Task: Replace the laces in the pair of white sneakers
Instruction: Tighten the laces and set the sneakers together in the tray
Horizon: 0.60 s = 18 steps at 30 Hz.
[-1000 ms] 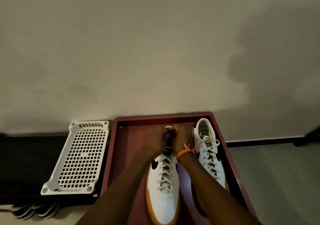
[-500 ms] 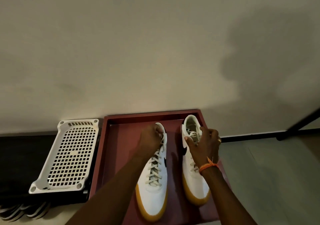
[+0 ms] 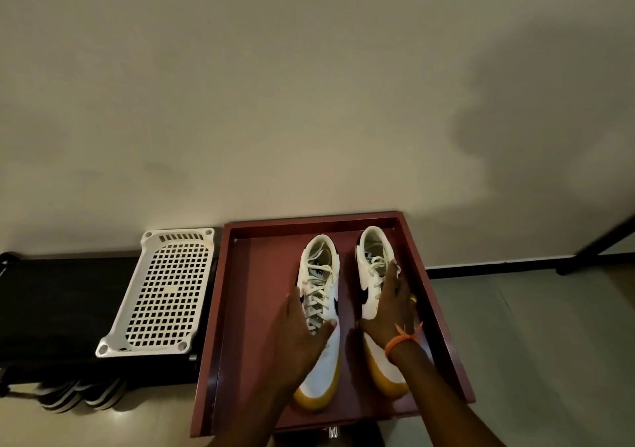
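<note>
where a plain wall fills the upper frame, 2 white sneakers (image 3: 321,312) sit in a red tray (image 3: 240,309) at lower centre; left hand (image 3: 302,340) and right hand (image 3: 391,309) rest flat on them, beside a white rack (image 3: 161,295).

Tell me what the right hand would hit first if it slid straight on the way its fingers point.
The right hand lies on the right sneaker, fingers pointing toward its heel. It would probably run over the laces and collar first, then meet the tray's far wall; depth is uncertain.

We see a dark red tray (image 3: 240,309) carrying two white sneakers side by side, the left sneaker (image 3: 321,360) and right sneaker (image 3: 369,275), heels toward its far edge.
</note>
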Tool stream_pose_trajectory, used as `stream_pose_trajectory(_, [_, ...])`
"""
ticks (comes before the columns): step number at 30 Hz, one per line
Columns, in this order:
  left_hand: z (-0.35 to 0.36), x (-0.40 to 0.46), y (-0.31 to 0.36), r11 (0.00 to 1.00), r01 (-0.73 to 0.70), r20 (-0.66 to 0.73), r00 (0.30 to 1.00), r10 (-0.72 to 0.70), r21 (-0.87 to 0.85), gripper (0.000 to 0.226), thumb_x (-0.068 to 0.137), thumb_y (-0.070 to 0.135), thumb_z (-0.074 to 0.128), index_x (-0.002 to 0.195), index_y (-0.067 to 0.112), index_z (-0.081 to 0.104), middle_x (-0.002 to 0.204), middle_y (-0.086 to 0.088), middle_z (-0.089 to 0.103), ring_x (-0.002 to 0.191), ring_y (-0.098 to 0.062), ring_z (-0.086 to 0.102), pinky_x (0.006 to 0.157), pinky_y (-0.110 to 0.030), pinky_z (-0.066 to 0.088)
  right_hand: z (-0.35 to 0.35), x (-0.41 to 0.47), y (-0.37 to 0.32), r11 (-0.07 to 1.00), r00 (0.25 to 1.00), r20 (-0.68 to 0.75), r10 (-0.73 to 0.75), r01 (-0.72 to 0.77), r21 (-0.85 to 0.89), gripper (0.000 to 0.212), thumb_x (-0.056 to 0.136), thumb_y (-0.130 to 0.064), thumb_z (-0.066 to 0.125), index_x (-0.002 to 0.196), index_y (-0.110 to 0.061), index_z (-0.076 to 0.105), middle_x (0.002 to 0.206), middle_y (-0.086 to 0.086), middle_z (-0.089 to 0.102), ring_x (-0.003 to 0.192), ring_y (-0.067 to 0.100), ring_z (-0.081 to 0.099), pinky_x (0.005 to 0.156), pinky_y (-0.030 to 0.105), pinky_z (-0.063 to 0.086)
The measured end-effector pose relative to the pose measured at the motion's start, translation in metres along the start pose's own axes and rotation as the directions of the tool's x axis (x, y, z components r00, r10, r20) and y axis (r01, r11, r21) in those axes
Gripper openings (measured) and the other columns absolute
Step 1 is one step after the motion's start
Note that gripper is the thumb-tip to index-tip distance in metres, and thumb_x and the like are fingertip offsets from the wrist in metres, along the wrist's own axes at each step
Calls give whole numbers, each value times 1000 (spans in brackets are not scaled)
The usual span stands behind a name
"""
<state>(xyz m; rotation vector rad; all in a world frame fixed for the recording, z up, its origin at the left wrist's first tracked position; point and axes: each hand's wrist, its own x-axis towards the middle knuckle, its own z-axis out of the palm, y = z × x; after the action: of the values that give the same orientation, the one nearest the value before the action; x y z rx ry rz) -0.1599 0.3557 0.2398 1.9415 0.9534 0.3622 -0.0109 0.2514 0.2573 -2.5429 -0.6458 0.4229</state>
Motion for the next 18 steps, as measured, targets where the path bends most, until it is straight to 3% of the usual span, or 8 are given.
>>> stream_pose_trajectory(3, [14, -10, -9, 985, -2, 70, 997, -10, 173, 99, 86, 48, 66, 155, 23, -1, 165, -4, 7, 152, -22, 4, 123, -37, 10, 11, -17, -9, 993, 998, 60, -9, 1, 119, 133, 66, -42, 80, 153, -24, -20, 157, 16, 16, 140, 39, 24, 113, 47, 22])
stream_pose_trajectory(6, [13, -14, 0, 975, 46, 87, 994, -67, 217, 103, 84, 58, 53, 156, 20, -10, 165, -7, -11, 152, -23, -10, 122, -41, -1, 14, -29, -21, 972, 995, 101, 20, -43, 232, 121, 73, -24, 72, 152, -27, -20, 158, 12, 14, 141, 36, 21, 115, 42, 18])
stream_pose_trajectory(8, [10, -15, 9, 971, 80, 132, 985, -112, 224, 114, 80, 64, 59, 155, 19, -15, 164, -8, -16, 151, -24, -13, 122, -44, -3, 11, -26, -23, 955, 992, 117, 47, -79, 287, 114, 75, -16, 67, 154, -26, -15, 157, 10, 17, 141, 34, 23, 115, 42, 20])
stream_pose_trajectory(10, [9, -18, 15, 963, 117, 145, 977, -155, 243, 143, 54, 94, 51, 154, 19, -19, 163, -9, -19, 151, -27, -14, 122, -48, -2, 4, -19, -19, 922, 987, 142, 74, -122, 367, 107, 76, -14, 64, 155, -29, -7, 156, 10, 22, 140, 34, 27, 115, 44, 26])
stream_pose_trajectory(12, [17, -22, 22, 951, 172, 101, 974, -203, 257, 164, 27, 108, 32, 151, 19, -27, 162, -11, -23, 150, -32, -17, 120, -58, 0, -8, -7, -15, 911, 985, 150, 82, -135, 391, 93, 80, -19, 59, 155, -29, 5, 157, 10, 27, 140, 35, 32, 114, 49, 30])
stream_pose_trajectory(14, [34, -27, 31, 931, 206, 61, 970, -235, 301, 169, 24, 108, 31, 148, 13, -33, 158, -17, -30, 147, -39, -22, 114, -69, -3, -20, 11, -12, 965, 998, 48, 33, -44, 259, 74, 90, -13, 55, 154, -23, 20, 154, 11, 33, 138, 34, 37, 112, 50, 35])
stream_pose_trajectory(16, [49, -29, 38, 909, 182, 31, 978, -208, 374, 169, 29, 109, 34, 150, 7, -26, 156, -22, -30, 145, -45, -23, 108, -74, -8, -32, 28, -18, 992, 991, -50, -126, 126, 16, 65, 90, -7, 54, 149, -25, 33, 145, 12, 40, 129, 35, 45, 104, 48, 43])
stream_pose_trajectory(18, [56, -27, 42, 890, 185, 21, 977, -213, 417, 167, 31, 105, 39, 149, 8, -28, 155, -23, -31, 144, -47, -24, 105, -76, -10, -38, 39, -37, 939, 955, 27, -297, 297, -175, 65, 88, -9, 53, 147, -30, 35, 146, 10, 36, 132, 34, 40, 104, 46, 43])
